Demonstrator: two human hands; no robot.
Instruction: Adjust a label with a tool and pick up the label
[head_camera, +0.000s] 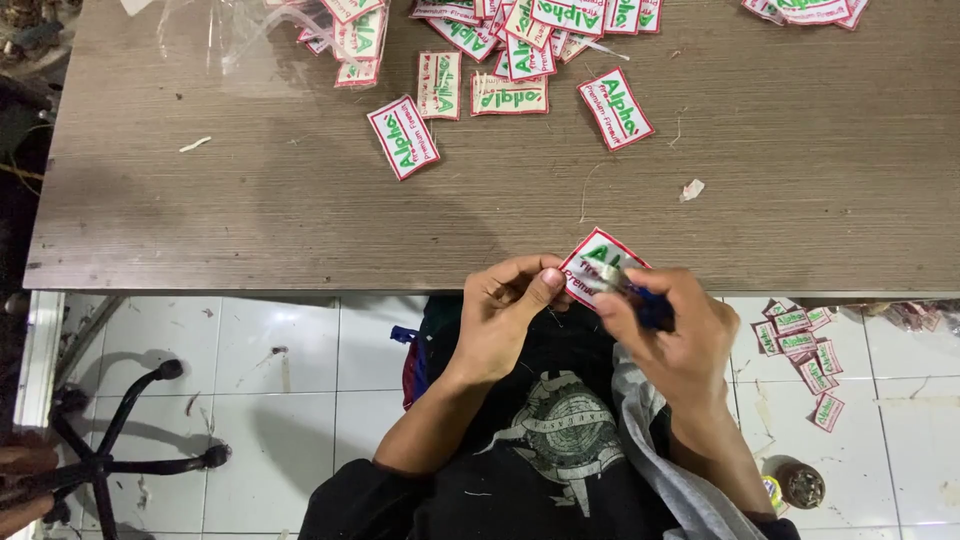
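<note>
Both hands work close together just off the near edge of the wooden table (300, 200), the left hand (505, 310) pinching one embroidered patch (592, 262) by its lower corner between thumb and forefinger, the right hand (665, 330) closed around a small blue-handled snipping tool (635, 290) whose metal tip lies on the patch's face. That patch, white with green lettering and a red border, hangs tilted like a diamond over the table edge, above the person's lap. Farther up the tabletop lies a loose spread of matching patches (480, 60), some face down, beside a crumpled clear plastic bag (220, 30); a second small heap (800, 345) sits on the white tiled floor at the right, near a round tin (802, 485). Judging from the grip, clean trimming would call for keeping the patch taut with the pinching fingers clear of the blades, and nipping only stray thread, close to the border stitching without cutting into it. Thread scraps (195, 144) dot the table.
</note>
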